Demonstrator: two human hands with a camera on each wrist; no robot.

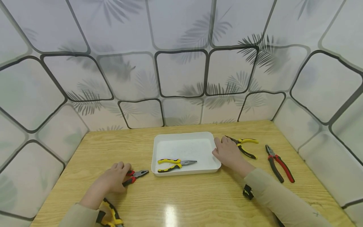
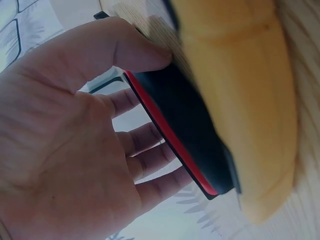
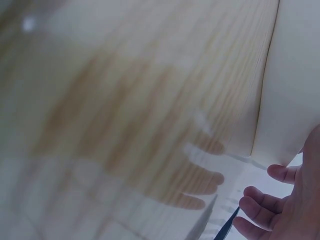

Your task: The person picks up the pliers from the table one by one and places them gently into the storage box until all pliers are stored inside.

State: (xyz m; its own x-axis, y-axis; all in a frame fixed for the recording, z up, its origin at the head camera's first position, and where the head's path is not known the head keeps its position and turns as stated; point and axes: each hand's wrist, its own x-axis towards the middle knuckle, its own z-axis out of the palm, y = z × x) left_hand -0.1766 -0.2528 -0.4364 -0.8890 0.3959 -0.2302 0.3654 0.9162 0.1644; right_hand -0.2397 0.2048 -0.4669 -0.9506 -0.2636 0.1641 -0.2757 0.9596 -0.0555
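My left hand grips a pair of red-and-black pliers on the table, left of the white tray; their jaws point right. In the left wrist view, thumb and fingers close around a black-and-red handle. My right hand holds the tray's right rim, thumb over the inner side; the right wrist view shows several fingers by the tray's outer wall. Inside the tray lie yellow-and-black long-nose pliers, tips to the right.
More yellow-and-black pliers lie below my left wrist. Right of the tray, near my right hand, are spread yellow-and-black pliers. Farther right lie large red-and-black pliers. Patterned panels bound the wooden table at back and sides.
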